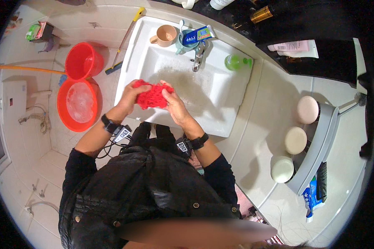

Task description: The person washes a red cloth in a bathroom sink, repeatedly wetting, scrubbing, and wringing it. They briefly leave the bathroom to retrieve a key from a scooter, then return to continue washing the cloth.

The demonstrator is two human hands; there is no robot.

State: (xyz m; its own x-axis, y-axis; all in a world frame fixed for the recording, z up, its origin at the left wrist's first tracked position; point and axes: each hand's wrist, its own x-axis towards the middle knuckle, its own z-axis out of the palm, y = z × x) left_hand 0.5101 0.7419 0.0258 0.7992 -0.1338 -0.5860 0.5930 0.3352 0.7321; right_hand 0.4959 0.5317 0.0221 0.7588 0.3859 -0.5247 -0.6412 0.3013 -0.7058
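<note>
Between my two hands is a bunched red cloth [153,96] with a lacy or open-mesh look. My left hand [131,96] grips its left end, the thumb lying across the top. On the other end, my right hand [175,106] is closed with the thumb pressed on the fabric. Both hands hold it above the near left part of a white sink [222,120]. Dark specks are scattered over the basin floor. A chrome faucet [198,58] stands at the sink's far side, apart from the cloth.
On the sink's back ledge stand a tan mug [166,35], a teal cup [186,45] with a toothbrush and toothpaste tube [198,35], and a green bottle [235,62]. Left, on the floor, are a red bucket [82,62] and an orange-red basin [94,111] of sudsy water. A grey shelf [320,153] hangs right.
</note>
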